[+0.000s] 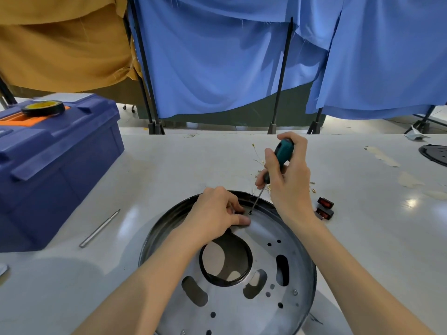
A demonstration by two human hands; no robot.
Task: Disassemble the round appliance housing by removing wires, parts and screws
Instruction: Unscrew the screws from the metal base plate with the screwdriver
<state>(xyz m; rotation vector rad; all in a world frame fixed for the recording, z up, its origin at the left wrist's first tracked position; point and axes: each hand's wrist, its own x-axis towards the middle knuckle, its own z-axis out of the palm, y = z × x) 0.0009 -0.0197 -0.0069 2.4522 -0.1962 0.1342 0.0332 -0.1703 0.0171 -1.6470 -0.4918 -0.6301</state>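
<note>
The round appliance housing [266, 267], a silver metal disc with a black rim, a large centre hole and several slots, lies on the white table in front of me. My right hand [287, 175] grips a teal-handled screwdriver [281, 153]; its tip stands on a screw [249, 213] near the housing's far rim. My left hand [217, 213] rests on the housing just left of that screw, fingers curled and pinching something small beside it that I cannot make out. Another screw [294, 291] sits near the right rim.
A blue toolbox [55, 165] with a roll of black tape [43, 108] on it stands at the left. A metal rod [100, 228] lies beside it. Two red rocker switches [325, 207] and loose thin wires [260, 160] lie beyond the housing. Another dark round part [435, 154] sits far right.
</note>
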